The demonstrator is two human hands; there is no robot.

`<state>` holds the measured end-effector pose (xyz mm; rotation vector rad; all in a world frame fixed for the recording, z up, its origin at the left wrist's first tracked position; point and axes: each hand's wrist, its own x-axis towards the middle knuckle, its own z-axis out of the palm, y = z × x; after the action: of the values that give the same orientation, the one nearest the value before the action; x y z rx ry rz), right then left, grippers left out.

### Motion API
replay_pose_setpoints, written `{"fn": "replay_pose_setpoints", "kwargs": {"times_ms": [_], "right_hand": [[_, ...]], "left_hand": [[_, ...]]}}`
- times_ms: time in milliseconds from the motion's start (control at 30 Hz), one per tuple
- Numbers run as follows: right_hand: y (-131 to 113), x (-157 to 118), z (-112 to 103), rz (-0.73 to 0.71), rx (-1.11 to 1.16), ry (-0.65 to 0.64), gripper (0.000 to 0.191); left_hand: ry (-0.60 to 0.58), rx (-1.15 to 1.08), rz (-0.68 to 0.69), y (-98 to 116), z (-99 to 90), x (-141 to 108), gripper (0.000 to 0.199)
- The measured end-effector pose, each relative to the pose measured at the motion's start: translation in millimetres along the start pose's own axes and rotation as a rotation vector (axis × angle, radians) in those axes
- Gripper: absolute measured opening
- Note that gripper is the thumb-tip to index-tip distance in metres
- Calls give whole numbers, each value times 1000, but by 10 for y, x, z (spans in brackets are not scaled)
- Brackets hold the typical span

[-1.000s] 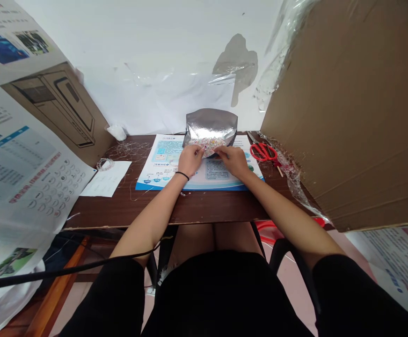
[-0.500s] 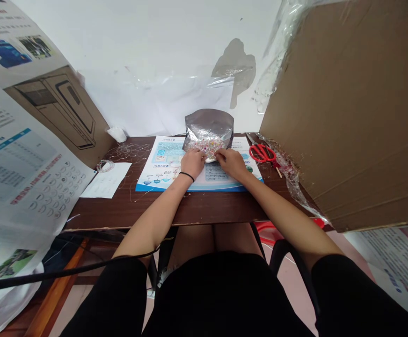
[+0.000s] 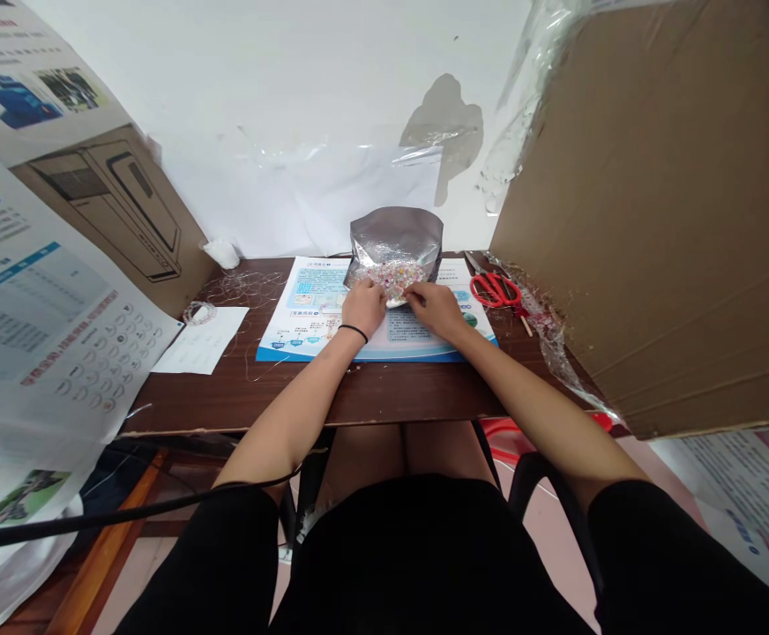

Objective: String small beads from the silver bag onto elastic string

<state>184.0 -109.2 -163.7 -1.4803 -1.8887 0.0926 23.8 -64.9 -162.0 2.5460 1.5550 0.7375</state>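
An opened silver foil bag (image 3: 396,236) lies on a printed sheet (image 3: 311,282), its lower part full of small, many-coloured beads (image 3: 394,275). At the bag's near left side is my left hand (image 3: 364,307), fingers bent and closed at the edge of the beads. My right hand (image 3: 433,306) is at the near right side, with thumb and forefinger pinched together over the beads. Whatever sits between the fingertips of either hand is too small to make out. A dark band circles my left wrist.
Red-handled scissors (image 3: 494,288) lie right of the sheet, near crumpled clear plastic (image 3: 560,353). On the left are a beaded loop (image 3: 199,312), a white paper slip (image 3: 207,342) and tangled clear thread (image 3: 242,287). Cardboard (image 3: 662,212) walls the right side.
Both hands stay at the bag with only slight finger movement. The whole view has shifted very slightly; nothing else has visibly moved.
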Motion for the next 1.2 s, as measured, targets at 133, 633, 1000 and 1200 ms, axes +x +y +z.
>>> {"fn": "replay_pose_setpoints", "kwargs": {"times_ms": [133,633,1000,1200], "right_hand": [[16,2,13,-3,8,0,22],[-58,-18,-81,-26,140,126,29],[-126,-47,-72,43,96,150,11],[-77,-37,-46,-36,66,152,15]], "left_hand": [[26,-83,-15,-13,-3,-5,16],[-68,-1341,-228,-23,-45,15,12],[-323,-1382,-218,-154,48,-8,14],[-354,-1432,-263,-140,26,-13,14]]}}
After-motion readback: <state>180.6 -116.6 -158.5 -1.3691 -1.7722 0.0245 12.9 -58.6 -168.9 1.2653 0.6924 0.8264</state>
